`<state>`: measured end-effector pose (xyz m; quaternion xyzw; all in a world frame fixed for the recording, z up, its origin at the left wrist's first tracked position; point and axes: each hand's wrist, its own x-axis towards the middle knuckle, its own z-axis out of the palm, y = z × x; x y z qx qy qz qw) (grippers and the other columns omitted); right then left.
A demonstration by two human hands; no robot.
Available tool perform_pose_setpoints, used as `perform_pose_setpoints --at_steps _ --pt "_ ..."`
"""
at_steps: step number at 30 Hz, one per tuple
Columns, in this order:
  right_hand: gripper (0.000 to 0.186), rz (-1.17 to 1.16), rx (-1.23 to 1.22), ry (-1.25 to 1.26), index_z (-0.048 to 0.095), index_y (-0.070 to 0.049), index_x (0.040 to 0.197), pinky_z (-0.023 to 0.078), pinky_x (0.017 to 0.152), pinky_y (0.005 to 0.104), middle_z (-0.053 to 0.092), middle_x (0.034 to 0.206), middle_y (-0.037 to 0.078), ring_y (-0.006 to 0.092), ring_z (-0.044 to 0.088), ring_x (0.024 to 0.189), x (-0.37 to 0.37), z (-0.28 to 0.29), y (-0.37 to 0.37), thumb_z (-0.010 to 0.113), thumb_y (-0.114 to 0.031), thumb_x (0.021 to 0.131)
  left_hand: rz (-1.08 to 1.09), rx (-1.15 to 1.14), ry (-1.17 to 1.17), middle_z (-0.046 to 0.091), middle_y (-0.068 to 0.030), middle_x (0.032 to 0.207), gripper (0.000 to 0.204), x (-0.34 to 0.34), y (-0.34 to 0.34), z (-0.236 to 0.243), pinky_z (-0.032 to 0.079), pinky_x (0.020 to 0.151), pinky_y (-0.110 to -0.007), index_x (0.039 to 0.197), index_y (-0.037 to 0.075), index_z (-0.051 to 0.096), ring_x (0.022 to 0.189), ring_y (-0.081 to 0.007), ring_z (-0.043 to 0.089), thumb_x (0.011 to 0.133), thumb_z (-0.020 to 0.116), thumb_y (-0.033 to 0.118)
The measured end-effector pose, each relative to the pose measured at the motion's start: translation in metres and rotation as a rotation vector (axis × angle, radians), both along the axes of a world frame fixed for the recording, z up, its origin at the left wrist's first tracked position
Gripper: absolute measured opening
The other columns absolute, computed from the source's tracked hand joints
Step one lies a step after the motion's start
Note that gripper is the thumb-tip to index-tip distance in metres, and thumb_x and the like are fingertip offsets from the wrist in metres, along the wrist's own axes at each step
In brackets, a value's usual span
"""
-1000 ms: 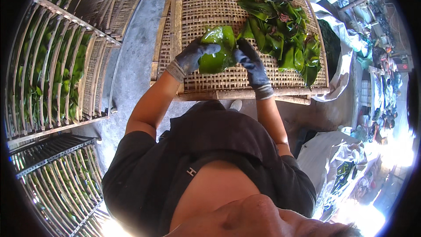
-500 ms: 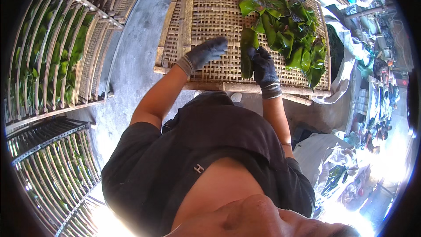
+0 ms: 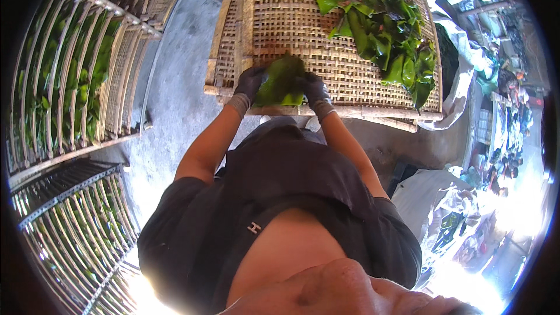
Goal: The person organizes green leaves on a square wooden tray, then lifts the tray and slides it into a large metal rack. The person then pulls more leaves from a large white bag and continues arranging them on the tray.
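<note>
Half a second ago the right hand (image 3: 315, 88) alone held a narrow, upright strip of leaf while the left hand (image 3: 249, 83) hovered free; now a broad green leaf (image 3: 282, 84) spans the space between both gloved hands. It is at the near edge of the woven bamboo tray (image 3: 286, 20), well apart from the leaf pile (image 3: 379, 35) on the right. Each hand looks clamped on one side of the leaf (the fingertips are mostly hidden, and whether it rests on the weave I cannot tell). The work therefore seems to have passed from one-handed carrying to two-handed handling, with the leaf opened out close to the body.
</note>
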<state>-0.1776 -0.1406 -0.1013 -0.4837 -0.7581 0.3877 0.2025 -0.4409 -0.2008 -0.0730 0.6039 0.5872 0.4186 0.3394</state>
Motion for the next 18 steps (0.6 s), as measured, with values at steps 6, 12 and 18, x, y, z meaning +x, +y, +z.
perform_pose_setpoints --at_steps 6,12,18 --pt "0.045 -0.091 0.006 0.147 0.065 -0.001 0.119 0.054 0.079 0.0332 0.073 0.1 0.013 0.021 0.069 0.086 0.011 -0.027 0.016 0.073 -0.033 0.087 0.254 -0.028 0.578 0.067 -0.018 0.112 0.046 -0.007 -0.008 -0.039 0.049 0.096 -0.042 0.131 0.005 0.058 0.106 -0.0325 0.064 0.087 0.065 0.019" --pt "0.059 -0.487 0.163 -0.047 0.065 0.0 0.12 0.054 0.086 0.0355 0.07 0.111 0.019 0.0273 0.069 0.101 0.085 0.1 0.08 0.077 -0.043 0.082 0.335 0.155 0.866 0.059 -0.0205 0.127 0.049 0.024 -0.024 0.042 0.045 0.102 -0.047 0.133 0.007 0.054 0.118 -0.0381 0.056 0.088 0.066 0.022" --pt "0.067 -0.538 0.104 -0.44 0.058 -0.005 0.127 0.051 0.09 0.0466 0.066 0.113 0.025 0.0406 0.065 0.103 0.1 0.082 0.161 0.067 -0.052 0.08 0.36 0.203 0.444 0.061 -0.0191 0.125 0.043 0.082 -0.001 0.091 0.046 0.102 -0.044 0.13 0.005 0.057 0.117 -0.0368 0.057 0.089 0.065 0.014"
